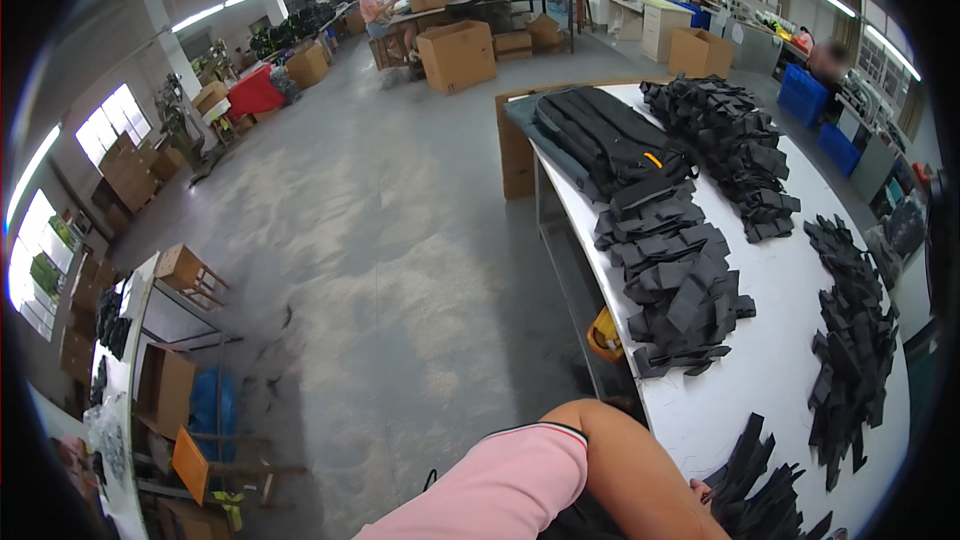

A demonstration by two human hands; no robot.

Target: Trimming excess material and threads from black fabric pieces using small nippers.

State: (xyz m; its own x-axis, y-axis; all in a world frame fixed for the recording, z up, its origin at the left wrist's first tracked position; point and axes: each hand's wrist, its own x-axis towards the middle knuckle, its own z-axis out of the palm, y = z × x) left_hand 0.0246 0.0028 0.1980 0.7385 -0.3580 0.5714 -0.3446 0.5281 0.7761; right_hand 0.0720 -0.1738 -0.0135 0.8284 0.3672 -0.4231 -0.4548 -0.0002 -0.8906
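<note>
On the white surface [790,340], flat black fabric pieces [680,290] lie in overlapping heaps; a second heap [735,145] sits beyond them and a third [850,340] to their right. Folded black bags [605,135] rest at the surface's far end. Nearest the surface's front edge, a bare arm with a pink sleeve [500,490] reaches toward more black strips [755,485]; the hand is hidden, its grip indeterminable. Brown cardboard boxes [456,55] stand on the grey concrete floor [400,240] beyond.
</note>
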